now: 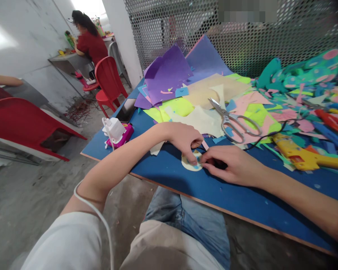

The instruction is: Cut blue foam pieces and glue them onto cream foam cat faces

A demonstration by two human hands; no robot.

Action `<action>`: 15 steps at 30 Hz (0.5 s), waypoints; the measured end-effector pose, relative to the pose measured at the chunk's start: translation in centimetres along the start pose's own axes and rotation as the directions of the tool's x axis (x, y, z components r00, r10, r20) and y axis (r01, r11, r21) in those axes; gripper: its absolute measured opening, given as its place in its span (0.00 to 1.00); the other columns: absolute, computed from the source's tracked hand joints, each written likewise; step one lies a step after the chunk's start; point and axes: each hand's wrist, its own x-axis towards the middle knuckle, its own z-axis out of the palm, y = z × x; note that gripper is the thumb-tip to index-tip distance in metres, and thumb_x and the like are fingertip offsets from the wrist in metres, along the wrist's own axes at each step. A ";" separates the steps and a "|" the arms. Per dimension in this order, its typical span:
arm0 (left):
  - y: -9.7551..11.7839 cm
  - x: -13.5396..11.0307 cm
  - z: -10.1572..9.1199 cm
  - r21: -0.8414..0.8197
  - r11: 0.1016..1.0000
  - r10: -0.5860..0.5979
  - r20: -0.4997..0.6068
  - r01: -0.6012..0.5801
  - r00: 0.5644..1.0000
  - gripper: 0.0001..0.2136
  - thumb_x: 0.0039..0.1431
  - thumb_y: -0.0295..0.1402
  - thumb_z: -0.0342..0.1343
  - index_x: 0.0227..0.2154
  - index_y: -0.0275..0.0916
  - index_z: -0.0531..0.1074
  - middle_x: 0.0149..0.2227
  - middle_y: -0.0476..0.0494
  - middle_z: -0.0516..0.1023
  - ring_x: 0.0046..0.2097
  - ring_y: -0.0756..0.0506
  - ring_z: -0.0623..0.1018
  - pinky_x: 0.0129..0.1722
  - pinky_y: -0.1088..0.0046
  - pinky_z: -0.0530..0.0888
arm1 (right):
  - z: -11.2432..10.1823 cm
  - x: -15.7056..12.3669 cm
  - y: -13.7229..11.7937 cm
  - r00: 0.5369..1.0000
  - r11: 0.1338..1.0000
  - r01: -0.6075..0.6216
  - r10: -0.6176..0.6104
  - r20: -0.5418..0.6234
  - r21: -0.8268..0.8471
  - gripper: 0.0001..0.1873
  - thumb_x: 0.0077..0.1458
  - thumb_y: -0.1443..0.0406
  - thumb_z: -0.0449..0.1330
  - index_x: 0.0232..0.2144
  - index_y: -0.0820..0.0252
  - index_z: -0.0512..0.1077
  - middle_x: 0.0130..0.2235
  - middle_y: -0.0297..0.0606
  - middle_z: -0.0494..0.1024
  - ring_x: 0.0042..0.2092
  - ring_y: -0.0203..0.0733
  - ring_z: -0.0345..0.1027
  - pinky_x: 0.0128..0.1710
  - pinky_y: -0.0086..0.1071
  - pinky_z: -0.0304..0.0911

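Observation:
A round cream foam piece (187,165) with small blue spots lies at the near edge of the blue table. My left hand (184,138) bends over it, thumb pressed on its face and the other fingers curled behind. At its right edge, my right hand (235,165) pinches with thumb and fingertips; whether a smaller scrap is also between them is hidden. Just beyond my hands lie steel-bladed scissors (228,119) with grey handles, resting slightly open on foam scraps. A thin pink strip (204,144) pokes up between the two hands.
Purple foam sheets (169,75) and colourful scraps are heaped at the back, against a perforated metal screen (171,26). A yellow glue gun (307,155) lies right; a white charger (113,129) and phone (126,110) lie left. Someone in red (92,45) sits beyond red chairs (108,78).

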 end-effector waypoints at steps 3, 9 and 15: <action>-0.4 0.1 0.0 -0.037 0.999 0.026 -0.007 -0.026 1.000 0.20 0.48 0.52 0.61 0.28 0.41 0.64 0.28 0.50 0.73 0.29 0.48 0.67 0.32 0.67 0.56 | -0.1 0.1 -0.1 0.999 0.999 0.033 -0.033 -0.002 -0.027 0.06 0.66 0.66 0.58 0.39 0.59 0.76 0.31 0.35 0.81 0.31 0.36 0.75 0.33 0.29 0.65; 0.0 0.1 0.1 0.006 1.000 -0.007 -0.005 0.007 1.000 0.20 0.46 0.53 0.62 0.30 0.42 0.68 0.29 0.49 0.75 0.30 0.47 0.68 0.33 0.67 0.56 | 0.2 0.3 0.1 0.997 0.994 0.080 -0.080 -0.004 -0.073 0.06 0.68 0.66 0.59 0.40 0.59 0.77 0.36 0.36 0.84 0.36 0.38 0.79 0.38 0.29 0.68; 0.3 0.0 0.0 0.012 1.000 -0.024 0.013 0.024 1.000 0.22 0.46 0.56 0.63 0.30 0.42 0.67 0.30 0.49 0.75 0.31 0.47 0.69 0.33 0.68 0.56 | 0.5 0.3 0.2 0.994 0.989 0.094 -0.099 -0.042 -0.111 0.07 0.67 0.66 0.59 0.39 0.59 0.77 0.36 0.37 0.85 0.36 0.38 0.79 0.37 0.30 0.68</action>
